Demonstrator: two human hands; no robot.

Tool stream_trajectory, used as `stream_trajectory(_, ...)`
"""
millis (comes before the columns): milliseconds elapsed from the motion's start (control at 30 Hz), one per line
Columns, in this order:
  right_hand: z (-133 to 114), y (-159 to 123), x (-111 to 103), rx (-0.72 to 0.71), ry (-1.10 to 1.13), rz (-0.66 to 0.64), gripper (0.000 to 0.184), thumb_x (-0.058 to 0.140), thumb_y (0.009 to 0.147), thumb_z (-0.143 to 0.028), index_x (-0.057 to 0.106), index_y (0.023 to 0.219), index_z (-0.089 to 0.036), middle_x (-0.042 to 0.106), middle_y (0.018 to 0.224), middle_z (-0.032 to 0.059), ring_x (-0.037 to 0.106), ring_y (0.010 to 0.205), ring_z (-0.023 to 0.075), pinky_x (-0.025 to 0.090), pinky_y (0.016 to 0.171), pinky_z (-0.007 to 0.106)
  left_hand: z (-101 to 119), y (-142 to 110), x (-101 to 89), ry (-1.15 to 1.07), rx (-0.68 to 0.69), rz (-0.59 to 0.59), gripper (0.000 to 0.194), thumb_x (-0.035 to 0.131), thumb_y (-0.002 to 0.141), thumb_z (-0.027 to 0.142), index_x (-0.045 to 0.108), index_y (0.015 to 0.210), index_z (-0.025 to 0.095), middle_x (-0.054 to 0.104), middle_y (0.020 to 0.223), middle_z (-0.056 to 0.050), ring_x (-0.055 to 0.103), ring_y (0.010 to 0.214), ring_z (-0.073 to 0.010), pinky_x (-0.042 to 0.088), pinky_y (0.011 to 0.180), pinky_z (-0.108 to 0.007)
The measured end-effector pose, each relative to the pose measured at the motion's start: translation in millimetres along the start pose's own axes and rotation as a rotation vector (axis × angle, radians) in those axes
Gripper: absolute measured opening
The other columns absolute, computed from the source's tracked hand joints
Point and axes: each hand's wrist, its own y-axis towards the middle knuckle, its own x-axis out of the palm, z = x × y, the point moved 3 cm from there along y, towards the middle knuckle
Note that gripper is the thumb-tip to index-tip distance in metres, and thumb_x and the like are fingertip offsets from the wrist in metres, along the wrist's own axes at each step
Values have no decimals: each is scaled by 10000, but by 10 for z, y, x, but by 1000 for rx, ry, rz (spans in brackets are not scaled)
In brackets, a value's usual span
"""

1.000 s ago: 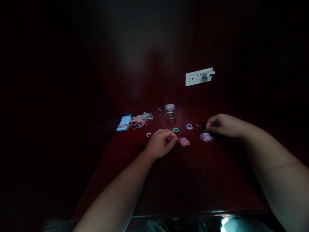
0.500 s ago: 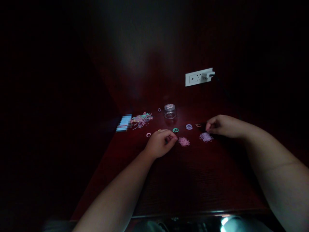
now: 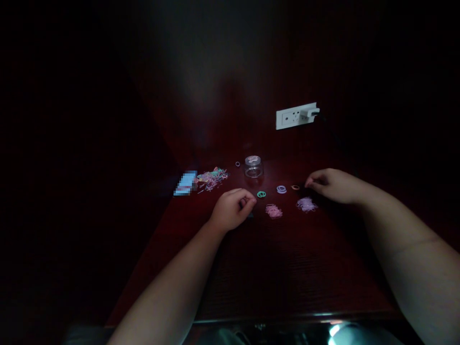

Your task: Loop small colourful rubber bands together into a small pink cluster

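Dark table (image 3: 287, 268), green rings (image 3: 261, 194) beside left hand (image 3: 233, 209)

Pink bands (image 3: 274, 211) look rubbery, the jar (image 3: 253, 170) clear and glossy, the tabletop (image 3: 287, 263) wood-grained.

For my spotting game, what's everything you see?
Table: one, dark red, centre
Wall: one, dark red, behind
Socket panel: one, white, on wall
Plug: one, white, in panel
Jar: one, clear, table's back
Ring: one, pale, left of jar
Mixed pile: one, multicoloured, farther left
Blurred rectangle: one, blue, farthest left
Ring cluster: one, green, nearer than jar
Ring group: one, purple, right of cluster
Orange ring: one, orange, right again
Pink pile: one, pink, middle
Purple pile: one, purple, right
Left hand: one, near ring cluster
Right hand: one, near orange ring
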Motion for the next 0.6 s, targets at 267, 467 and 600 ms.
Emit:
stream_trajectory(267, -84, 26, -30, 132, 0, 297, 177, 514, 842, -287, 676, 852, -216, 696, 758, 60, 629, 675, 223, 430, 626, 334, -835, -82, -594, 375, -705, 207, 307, 364, 985, 219, 586, 1196, 211, 682, 1234, -83, 643, 1130, -234, 475, 975, -355)
stream_trajectory(467, -211, -1, 6, 104, 63, 329, 144, 526, 831, -283, 660, 843, -233, 704, 791, 58, 637, 709, 248, 440, 654, 348, -1221, -270, -550, 415, -900, 50, 401, 593, 833, 167, 600, 1233, 174, 666, 1262, -178, 640, 1165, -320, 495, 953, -397)
stream_trajectory(600, -253, -16, 18, 88, 66, 353, 161, 515, 832, -285, 661, 842, -216, 703, 760, 54, 620, 661, 218, 431, 624, 329, -1312, -295, -527, 454, -949, 23, 504, 615, 830, 195, 535, 1326, 155, 641, 1292, -213, 622, 1194, -337, 485, 974, -429)
